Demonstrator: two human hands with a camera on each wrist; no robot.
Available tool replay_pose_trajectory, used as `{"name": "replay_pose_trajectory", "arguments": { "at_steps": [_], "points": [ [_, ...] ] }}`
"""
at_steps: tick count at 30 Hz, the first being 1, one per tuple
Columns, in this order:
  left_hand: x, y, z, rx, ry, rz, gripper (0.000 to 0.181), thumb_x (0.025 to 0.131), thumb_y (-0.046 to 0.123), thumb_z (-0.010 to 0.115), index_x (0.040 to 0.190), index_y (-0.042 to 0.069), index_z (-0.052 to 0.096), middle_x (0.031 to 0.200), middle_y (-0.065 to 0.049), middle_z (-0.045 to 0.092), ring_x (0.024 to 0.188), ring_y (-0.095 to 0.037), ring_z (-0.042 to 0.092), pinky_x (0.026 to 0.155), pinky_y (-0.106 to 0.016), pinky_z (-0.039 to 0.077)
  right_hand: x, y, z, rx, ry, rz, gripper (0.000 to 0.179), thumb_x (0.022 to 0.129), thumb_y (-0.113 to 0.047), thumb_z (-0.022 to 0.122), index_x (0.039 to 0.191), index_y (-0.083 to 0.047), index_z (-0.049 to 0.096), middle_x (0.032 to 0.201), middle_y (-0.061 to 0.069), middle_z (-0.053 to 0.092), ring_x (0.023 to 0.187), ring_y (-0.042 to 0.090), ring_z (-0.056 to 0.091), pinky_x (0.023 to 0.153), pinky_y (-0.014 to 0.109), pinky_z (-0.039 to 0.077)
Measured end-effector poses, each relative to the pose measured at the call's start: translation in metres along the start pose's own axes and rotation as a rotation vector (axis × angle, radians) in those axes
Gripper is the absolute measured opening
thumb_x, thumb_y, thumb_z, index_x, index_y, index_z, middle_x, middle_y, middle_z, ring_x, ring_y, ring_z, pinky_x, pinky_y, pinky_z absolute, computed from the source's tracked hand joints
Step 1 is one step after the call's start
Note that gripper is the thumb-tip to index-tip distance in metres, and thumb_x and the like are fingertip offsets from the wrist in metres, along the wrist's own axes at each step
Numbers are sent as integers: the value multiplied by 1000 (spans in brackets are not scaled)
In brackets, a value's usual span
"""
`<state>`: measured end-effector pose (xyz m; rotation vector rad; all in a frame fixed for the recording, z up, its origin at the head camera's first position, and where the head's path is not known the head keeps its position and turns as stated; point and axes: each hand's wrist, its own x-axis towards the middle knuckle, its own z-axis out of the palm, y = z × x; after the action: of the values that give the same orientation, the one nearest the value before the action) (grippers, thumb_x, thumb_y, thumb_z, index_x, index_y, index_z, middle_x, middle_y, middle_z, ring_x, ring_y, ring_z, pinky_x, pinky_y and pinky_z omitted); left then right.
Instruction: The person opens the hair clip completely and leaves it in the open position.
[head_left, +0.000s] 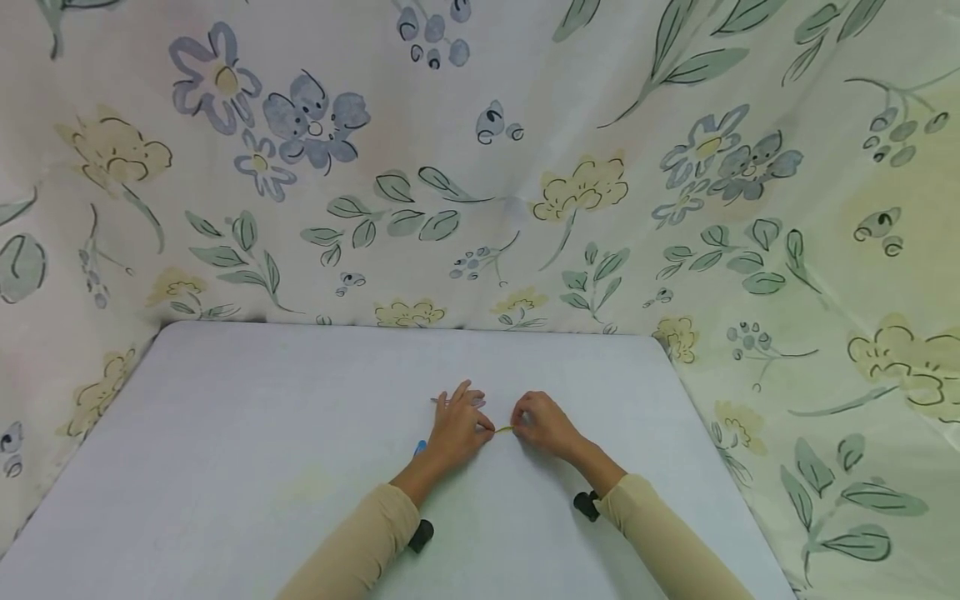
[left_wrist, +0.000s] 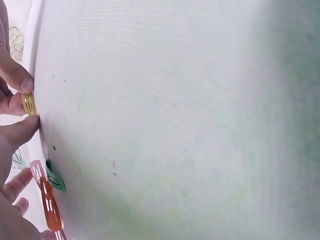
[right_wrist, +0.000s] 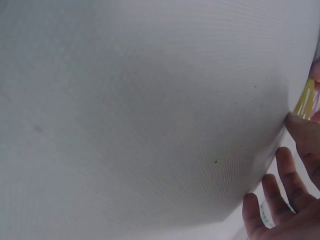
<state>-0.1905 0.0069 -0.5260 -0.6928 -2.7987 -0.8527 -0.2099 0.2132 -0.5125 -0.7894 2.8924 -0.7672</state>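
Between the two hands is a small yellow snap hair clip [head_left: 504, 430], its slotted metal strip also visible as a yellow hair clip [left_wrist: 28, 103] in the left wrist view. My left hand [head_left: 455, 429] pinches one end, other fingers spread. At the opposite end, my right hand [head_left: 543, 423] pinches the clip [right_wrist: 304, 101] with thumb and fingertips. Under the left hand's spread fingers lie an orange hair clip [left_wrist: 50, 207], a green hair clip [left_wrist: 56, 176] and a pink hair clip [left_wrist: 36, 170], close together and partly overlapping.
A small blue thing [head_left: 420, 447] shows beside the left wrist, mostly covered. The white tabletop [head_left: 225, 433] extends around the hands. Behind it and at both sides hangs a floral cloth [head_left: 420, 200]. Black camera parts [head_left: 422, 536] sit at the wrists.
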Motion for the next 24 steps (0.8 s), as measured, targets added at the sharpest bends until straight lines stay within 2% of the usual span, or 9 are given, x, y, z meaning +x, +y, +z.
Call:
{"name": "replay_pose_trajectory", "arguments": {
  "at_steps": [5,10,15,21,24],
  "points": [
    [-1,1,-1,-15,3,30,4,79,13,81,80,17,80,130,-13,63,140,-37,37,105,-70,27,-1,0,-1,13,-7,-13,8,81,1,76,80,-5,71,95,6,64,102,29,58,92,49,46],
    [-1,1,-2,-32,-2,34,4,87,12,75,86,13,78,132,-14,61,141,-36,35,106,-68,27,-1,2,0,40,-8,-11,8,82,2,75,81,-6,74,97,6,65,101,27,58,93,50,46],
    [0,-2,-6,-73,53,48,4,90,10,71,87,11,73,129,-15,60,139,-37,38,104,-63,33,0,0,-1,106,-2,22,11,86,3,71,88,-8,74,100,4,67,104,26,59,95,50,46],
    [4,-3,-15,-255,71,-45,5,94,9,67,90,9,69,130,-14,57,136,-37,40,107,-61,32,3,-6,-10,305,6,76,13,92,2,64,98,-4,73,106,8,69,106,29,62,89,47,52],
    [7,-4,-18,-372,57,-104,5,95,8,66,91,8,69,130,-14,57,133,-35,43,108,-57,35,5,-8,-13,410,-9,149,14,95,-2,63,103,-5,73,112,9,70,112,28,60,92,48,51]
  ]
}}
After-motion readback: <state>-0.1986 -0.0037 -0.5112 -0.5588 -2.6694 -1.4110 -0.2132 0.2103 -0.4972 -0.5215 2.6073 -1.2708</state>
